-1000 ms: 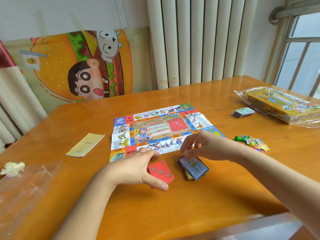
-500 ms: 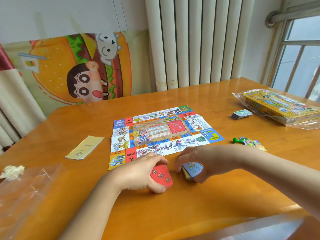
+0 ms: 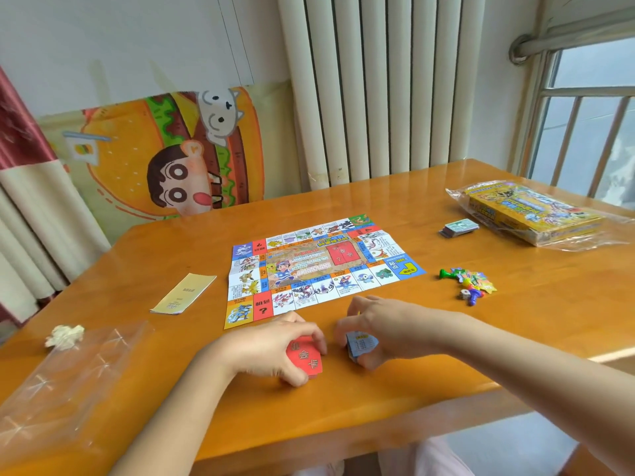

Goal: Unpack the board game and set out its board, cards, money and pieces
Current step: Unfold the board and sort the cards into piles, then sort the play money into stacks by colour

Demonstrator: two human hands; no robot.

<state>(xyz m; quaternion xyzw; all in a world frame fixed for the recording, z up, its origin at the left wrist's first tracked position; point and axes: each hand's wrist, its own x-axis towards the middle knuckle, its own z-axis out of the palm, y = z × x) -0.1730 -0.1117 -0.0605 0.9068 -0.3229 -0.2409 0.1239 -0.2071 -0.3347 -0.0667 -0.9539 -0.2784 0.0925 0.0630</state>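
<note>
The unfolded paper game board [image 3: 323,269], printed with colourful squares round a pictured centre, lies flat in the middle of the glossy orange wooden bench [image 3: 446,355]. Just off its six o'clock edge sit two small card stacks, side by side and slightly apart. The left hand [image 3: 271,348] grips the red-backed card stack [image 3: 305,360], its fingers [image 3: 314,334] curled over the far edge and the thumb pressed at the near corner. The right hand [image 3: 388,328] holds the blue-faced card stack [image 3: 360,343] in the same way, fingers [image 3: 343,331] hooked over the far side and the thumb underneath at the near side. Both stacks look tilted on the bench surface; whether they are lifted clear of it I cannot tell. At the board's three o'clock lies a small heap of bright plastic pawns, a die and cardboard tokens [image 3: 472,283]. Toward two o'clock rests a thin stack of green paper money [image 3: 458,228], and beyond it, near the bench's far right edge, the yellow game box in crinkled clear wrap [image 3: 532,214]. At the board's nine o'clock lies a pale yellow folded leaflet [image 3: 184,293]. Toward eight o'clock a clear plastic bag [image 3: 68,379] is spread flat, with a crumpled white paper scrap [image 3: 64,336] touching its far edge. Behind the bench, at twelve o'clock, stand a white ribbed radiator [image 3: 378,97] and a cartoon burger wall hanging [image 3: 171,156].
</note>
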